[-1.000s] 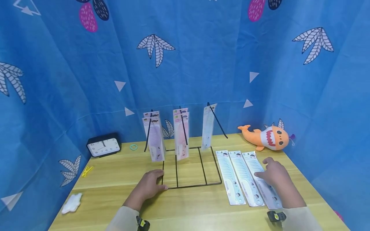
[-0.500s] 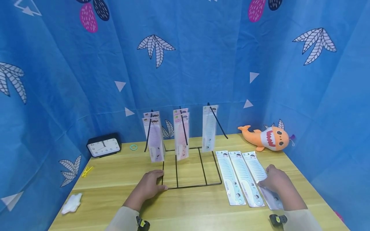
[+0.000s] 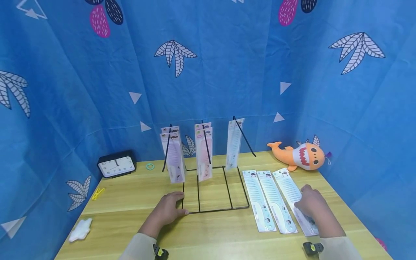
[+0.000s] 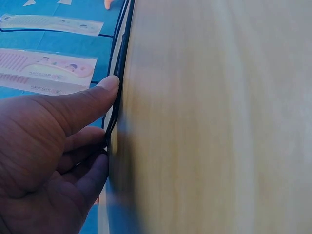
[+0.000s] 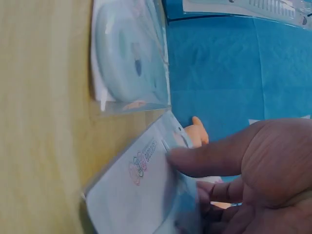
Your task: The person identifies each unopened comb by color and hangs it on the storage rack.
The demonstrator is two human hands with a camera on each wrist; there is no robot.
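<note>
Blue curtain (image 3: 208,86) is backing a wooden table (image 3: 208,238). Left hand (image 3: 166,208) is gripping the rack (image 3: 224,209) at its near-left corner; five combs (image 3: 175,155) are hanging there. Right of the rack, three are lying, right hand (image 3: 311,202) pinching the outermost comb (image 3: 291,188).

I see the right hand (image 3: 311,203) a bit farther right than a second ago, now pinching the rightmost flat comb pack (image 3: 288,186), which has tipped a little. The hanging blue comb pack (image 3: 234,144) swings to face front, then turns sideways again.
</note>
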